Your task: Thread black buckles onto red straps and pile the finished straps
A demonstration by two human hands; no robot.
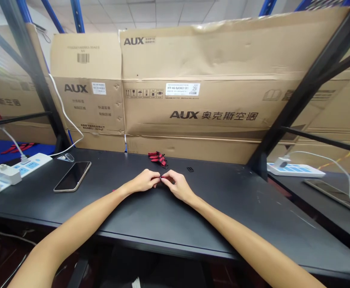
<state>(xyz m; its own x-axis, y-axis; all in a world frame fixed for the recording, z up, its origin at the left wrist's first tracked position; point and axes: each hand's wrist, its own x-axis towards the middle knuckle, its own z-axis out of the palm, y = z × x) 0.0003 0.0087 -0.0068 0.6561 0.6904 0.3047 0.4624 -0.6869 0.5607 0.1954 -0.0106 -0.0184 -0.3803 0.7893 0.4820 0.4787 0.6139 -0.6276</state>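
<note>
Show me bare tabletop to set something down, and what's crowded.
The black table is bare from the right forearm and black buckle across to the right post, and between that arm and the left forearm. Crowded: where left hand and right hand meet near the red straps, and leftward, where phone and power strip lie.

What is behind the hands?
Beyond the left hand and right hand lie red straps and a small black slotted piece; printed cardboard stands behind. The hands cover the tabletop directly behind them and part of the dark item they pinch.

Workshop, by look: black workbench, dark metal frame, cardboard partitions, power strip.
</note>
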